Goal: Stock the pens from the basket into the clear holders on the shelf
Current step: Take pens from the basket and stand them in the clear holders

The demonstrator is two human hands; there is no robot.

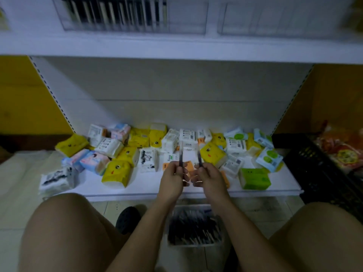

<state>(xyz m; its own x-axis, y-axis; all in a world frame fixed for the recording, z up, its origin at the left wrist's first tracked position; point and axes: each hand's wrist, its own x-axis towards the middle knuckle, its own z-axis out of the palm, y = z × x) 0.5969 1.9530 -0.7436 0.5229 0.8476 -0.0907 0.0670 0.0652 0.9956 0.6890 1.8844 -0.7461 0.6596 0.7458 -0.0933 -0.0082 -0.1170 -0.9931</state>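
Over the white plastic basket (196,244), left hand (172,178) and right hand (208,178) each pinch a slim dark pen (180,156) — either could slip reaching the clear acrylic holders (133,16).

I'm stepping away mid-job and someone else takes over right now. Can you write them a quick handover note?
Left hand grips one pen upright; right hand grips a second pen upright, both in front of the tissue packs.
The basket sits on the floor between the knees, with many pens inside.
Done: left clear holder is partly filled.
Left: right clear holder looks empty; shelve both held pens, then the basket's rest.
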